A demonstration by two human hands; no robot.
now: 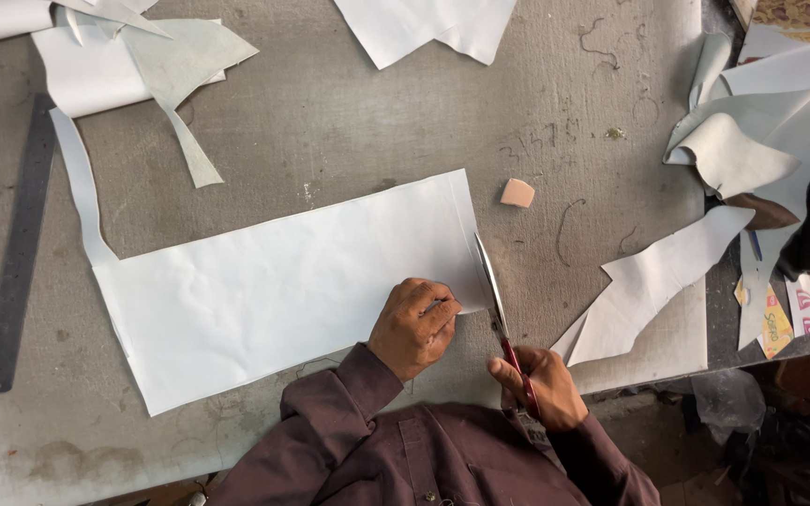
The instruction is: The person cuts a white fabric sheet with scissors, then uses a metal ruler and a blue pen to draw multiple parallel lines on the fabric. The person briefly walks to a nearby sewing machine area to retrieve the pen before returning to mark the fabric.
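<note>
Nearest, the right hand (541, 379) has its fingers closed through the red handles of the scissors (499, 309); the handle loops are mostly hidden inside the grip. Scissor blades run up along the right edge of the white sheet (274, 290); I cannot tell how far apart the blades stand. Left hand (414, 326) lies knuckles-up on the sheet's lower right corner, fingers curled and pressing it to the desk (330, 122); fingertips are tucked under, not visible. Sheet lies flat mid-desk, tilted, a thin strip trailing from its upper left corner. Right of the scissors: a pale offcut (649, 281). Beyond: a small tan block (517, 193). Far left: a dark metal ruler (16, 253). Far edge: white scraps (133, 56), cut off by the frame.
</note>
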